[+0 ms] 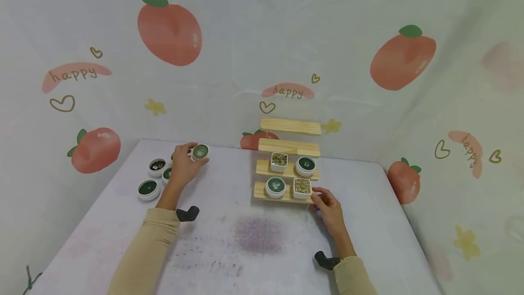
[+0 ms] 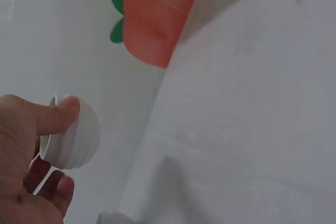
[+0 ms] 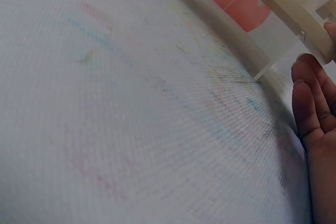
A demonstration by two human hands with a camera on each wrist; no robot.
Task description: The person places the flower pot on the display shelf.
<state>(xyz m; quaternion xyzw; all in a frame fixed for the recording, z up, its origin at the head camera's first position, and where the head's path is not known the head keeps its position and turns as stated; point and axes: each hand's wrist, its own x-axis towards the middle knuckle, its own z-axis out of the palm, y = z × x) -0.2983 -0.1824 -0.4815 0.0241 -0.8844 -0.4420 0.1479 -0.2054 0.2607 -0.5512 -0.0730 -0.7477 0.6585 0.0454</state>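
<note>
A: From the head view, the left hand (image 1: pixel 183 167) pinched a round white pot (image 1: pixel 200 151) at its fingertips; the right hand (image 1: pixel 329 208) rested loosely open against the wooden shelf (image 1: pixel 286 194).

B: At the left wrist, the thumb (image 2: pixel 55 118) gripped the ribbed pot (image 2: pixel 73 139) wall; it looked light, rigid, likely spillable. At the right wrist, the fingers (image 3: pixel 310 103) were relaxed beneath the shelf edge (image 3: pixel 283 3).

The head camera looks forward and down from above the table (image 1: pixel 262 240), far enough back to take in both hands, the wooden stepped shelf (image 1: pixel 288 167) and the printed backdrop (image 1: pixel 262 35). The left wrist camera sits close behind the left hand (image 2: pixel 23 171), facing past its fingertips to a round white pot (image 2: pixel 73 137) and the backdrop's peach, both shared with the head view. The right wrist camera skims low over the tablecloth beside the right hand (image 3: pixel 315 129), facing past the fingertips to the shelf's lowest edge, shared likewise.
</note>
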